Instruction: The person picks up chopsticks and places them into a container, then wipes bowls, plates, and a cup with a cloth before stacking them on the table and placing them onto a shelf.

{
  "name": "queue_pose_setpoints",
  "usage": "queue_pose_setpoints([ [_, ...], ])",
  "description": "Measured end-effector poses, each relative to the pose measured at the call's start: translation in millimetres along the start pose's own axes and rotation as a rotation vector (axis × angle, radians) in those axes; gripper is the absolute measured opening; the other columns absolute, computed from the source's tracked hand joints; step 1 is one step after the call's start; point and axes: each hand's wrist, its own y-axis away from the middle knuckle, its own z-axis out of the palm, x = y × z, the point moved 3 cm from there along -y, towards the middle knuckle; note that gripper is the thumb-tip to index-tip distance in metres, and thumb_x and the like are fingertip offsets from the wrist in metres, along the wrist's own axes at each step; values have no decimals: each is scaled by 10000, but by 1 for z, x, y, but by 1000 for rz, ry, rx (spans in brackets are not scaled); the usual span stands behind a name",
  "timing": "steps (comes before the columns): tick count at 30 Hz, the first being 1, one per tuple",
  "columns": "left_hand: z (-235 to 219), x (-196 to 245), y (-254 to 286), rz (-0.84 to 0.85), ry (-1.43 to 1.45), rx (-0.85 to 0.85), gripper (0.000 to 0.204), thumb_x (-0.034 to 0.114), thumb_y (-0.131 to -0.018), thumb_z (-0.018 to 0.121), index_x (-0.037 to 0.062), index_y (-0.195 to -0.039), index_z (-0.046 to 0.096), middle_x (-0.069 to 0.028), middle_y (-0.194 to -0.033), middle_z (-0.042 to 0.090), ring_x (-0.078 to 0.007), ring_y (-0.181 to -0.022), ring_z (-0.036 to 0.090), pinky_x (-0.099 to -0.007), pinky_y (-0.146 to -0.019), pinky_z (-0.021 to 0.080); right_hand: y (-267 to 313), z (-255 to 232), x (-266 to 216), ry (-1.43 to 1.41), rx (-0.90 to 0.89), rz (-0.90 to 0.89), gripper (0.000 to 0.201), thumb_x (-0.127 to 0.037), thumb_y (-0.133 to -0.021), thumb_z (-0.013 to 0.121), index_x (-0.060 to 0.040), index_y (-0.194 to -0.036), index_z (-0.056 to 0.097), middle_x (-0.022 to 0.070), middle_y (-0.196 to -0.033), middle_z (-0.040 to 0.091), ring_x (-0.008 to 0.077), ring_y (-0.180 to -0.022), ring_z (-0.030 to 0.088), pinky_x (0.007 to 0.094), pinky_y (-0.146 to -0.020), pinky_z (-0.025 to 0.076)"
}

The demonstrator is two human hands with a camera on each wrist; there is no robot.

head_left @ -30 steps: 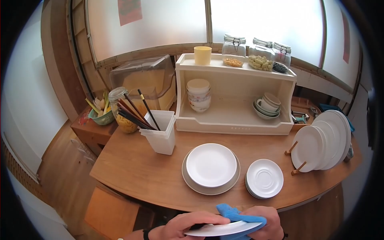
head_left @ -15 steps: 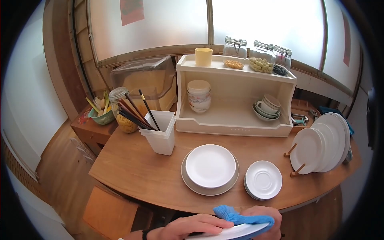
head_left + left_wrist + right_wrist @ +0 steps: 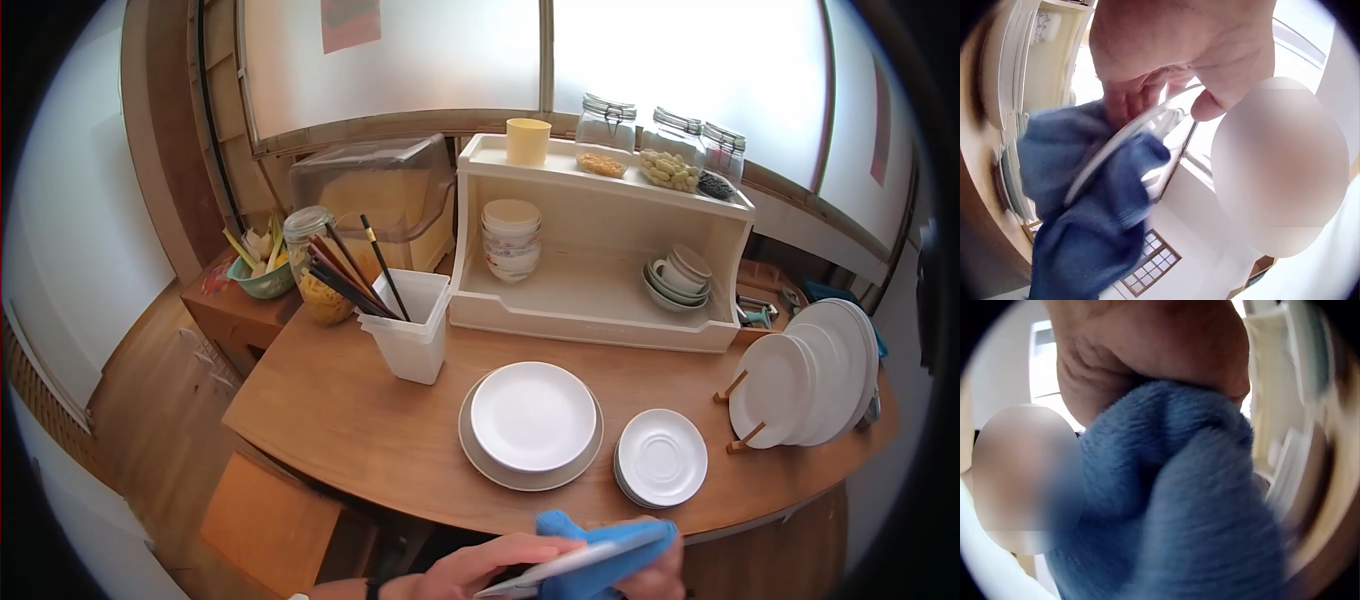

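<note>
At the bottom of the head view, a white plate (image 3: pixel 562 566) is held up, tilted and nearly edge-on, in front of the table. My left hand (image 3: pixel 488 560) grips its near left side; in the left wrist view the thumb and fingers pinch the rim (image 3: pixel 1124 134) from both faces. A blue cloth (image 3: pixel 1088 250) is folded around the plate's other side. Through this cloth my right hand (image 3: pixel 658 576) grips the plate's right edge. The right wrist view shows bunched cloth (image 3: pixel 1210 500) beneath the right hand (image 3: pixel 1160 347), with those fingers mostly hidden.
On the wooden table (image 3: pixel 320 420) lie stacked large plates (image 3: pixel 532 416) and small saucers (image 3: pixel 661 457). More plates stand in a rack (image 3: pixel 775 390) at right. A chopstick holder (image 3: pixel 415 340) stands left, and a cream shelf (image 3: pixel 600 325) with bowls (image 3: pixel 512 240) is behind.
The plate has turned more edge-on, its right end tipping up. The cloth and right hand shift along that edge, while the left hand keeps its grip. The head view has swung slightly.
</note>
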Motion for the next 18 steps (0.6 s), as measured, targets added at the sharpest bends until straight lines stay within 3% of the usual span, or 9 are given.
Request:
queue_pose_setpoints([
  [2,-9,6,-12,-60,-124,-188,406,94,-895,497,-54,-1273,513,-210,-1239,568,-296,-1103,558,-370,-943,418,-6,-6,-18,483,-146,-440,296,-28,-688,684,30,-976,656,138,-935,663,239,-844,651,351,-781,527],
  [4,-16,-6,-8,52,-189,-171,377,75,-882,512,-51,-1235,555,-229,-1207,588,-315,-1098,567,-386,-933,432,-6,3,-22,470,-169,-434,308,-77,-735,685,31,-1021,650,131,-964,660,225,-866,643,356,-799,526],
  [7,-5,-9,-7,223,-147,17,354,50,-881,508,-41,-1216,576,-231,-1198,599,-320,-1106,567,-416,-940,434,4,29,10,-183,-29,-89,389,-246,-831,627,19,-1115,601,124,-1051,634,214,-941,619,329,-838,499],
  [8,3,-9,-3,226,-151,28,354,50,-881,508,-41,-1216,576,-231,-1198,599,-320,-1106,567,-416,-940,434,9,38,23,-400,17,37,425,-302,-862,608,14,-1146,584,122,-1080,626,210,-966,611,320,-851,489],
  [10,12,-14,11,110,125,322,339,61,-894,513,-38,-1213,570,-230,-1216,588,-333,-1133,551,-442,-963,420,16,51,43,-836,122,302,506,-414,-926,570,6,-1208,551,117,-1138,609,203,-1015,595,301,-877,471],
  [11,17,-17,14,175,113,340,345,102,-917,518,-23,-1238,535,-234,-1268,547,-340,-1161,526,-449,-990,397,16,51,45,-842,122,307,506,-414,-926,570,6,-1208,551,117,-1138,609,203,-1015,595,301,-877,471],
  [14,12,-11,2,290,-115,156,375,145,-933,524,-9,-1273,488,-233,-1300,510,-356,-1183,503,-449,-1001,381,10,26,40,-568,215,148,375,-236,-825,652,31,-1085,612,151,-1008,644,243,-899,635,356,-803,510],
  [15,11,3,-1,132,-70,93,422,178,-932,529,-8,-1304,457,-220,-1301,500,-340,-1188,496,-439,-1010,369,8,14,37,-473,241,99,336,-176,-791,679,40,-1044,632,163,-964,655,256,-860,648,374,-779,523],
  [18,-11,4,-5,-4,-114,-175,505,167,-861,573,-50,-1304,465,-214,-1216,558,-339,-1082,560,-396,-940,423,-1,-8,-12,123,-173,-322,467,-294,-808,719,33,-1119,599,163,-1059,636,265,-950,624,384,-874,496],
])
